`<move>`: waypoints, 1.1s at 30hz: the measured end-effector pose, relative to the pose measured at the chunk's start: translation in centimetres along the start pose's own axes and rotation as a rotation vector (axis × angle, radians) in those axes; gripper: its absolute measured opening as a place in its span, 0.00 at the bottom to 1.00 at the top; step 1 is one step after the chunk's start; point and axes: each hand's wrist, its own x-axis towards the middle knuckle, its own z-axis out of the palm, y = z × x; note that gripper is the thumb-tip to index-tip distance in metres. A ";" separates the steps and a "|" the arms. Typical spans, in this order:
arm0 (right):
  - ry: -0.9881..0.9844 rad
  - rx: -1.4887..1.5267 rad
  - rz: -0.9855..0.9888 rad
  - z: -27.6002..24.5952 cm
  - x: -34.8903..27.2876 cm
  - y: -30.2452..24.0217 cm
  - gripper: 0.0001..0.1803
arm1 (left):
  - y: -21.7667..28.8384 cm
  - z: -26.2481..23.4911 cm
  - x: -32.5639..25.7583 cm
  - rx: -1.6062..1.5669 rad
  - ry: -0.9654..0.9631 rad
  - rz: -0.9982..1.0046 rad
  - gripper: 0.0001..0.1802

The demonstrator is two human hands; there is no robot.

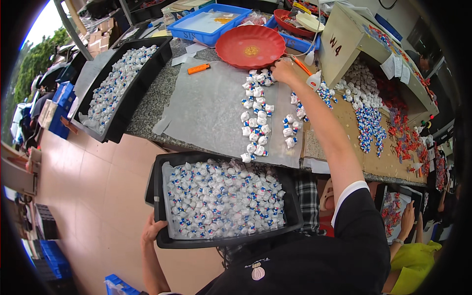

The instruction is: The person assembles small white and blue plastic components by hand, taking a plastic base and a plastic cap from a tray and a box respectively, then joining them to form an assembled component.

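Below, a black tray (162,216) heaped with small white-and-blue figurines (223,199) is held at its lower left corner by the left hand (152,230), whose fingers are curled around the rim and wall. Its far edge is set against the front of the stone bench (152,105). Farther up, the right hand (282,71) is stretched out over a grey sheet (211,105) to the near rim of a red plate (250,45); its fingers seem bent down onto the top figurines of a loose row (255,118) laid along the sheet, though it cannot be told whether one is pinched. An orange lighter-like tool (198,69) is seen near the sheet's upper left corner. A second black tray (123,83) of figurines is set well to the left.
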 end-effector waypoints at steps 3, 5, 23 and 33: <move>-0.144 0.271 0.008 -1.6 -0.9 -1.3 0.23 | -0.7 -0.4 -0.3 -0.012 0.014 0.018 0.35; -0.263 0.402 0.020 -2.2 -1.5 -1.8 0.26 | -1.5 -1.0 -0.2 -0.025 0.001 0.011 0.35; -0.411 0.561 -0.332 -3.4 -14.4 -7.7 0.23 | -1.1 -0.7 0.0 -0.031 -0.047 0.025 0.34; -0.704 0.613 -0.332 -8.8 -15.3 -9.6 0.22 | -1.6 -1.0 -0.2 -0.025 -0.021 0.009 0.34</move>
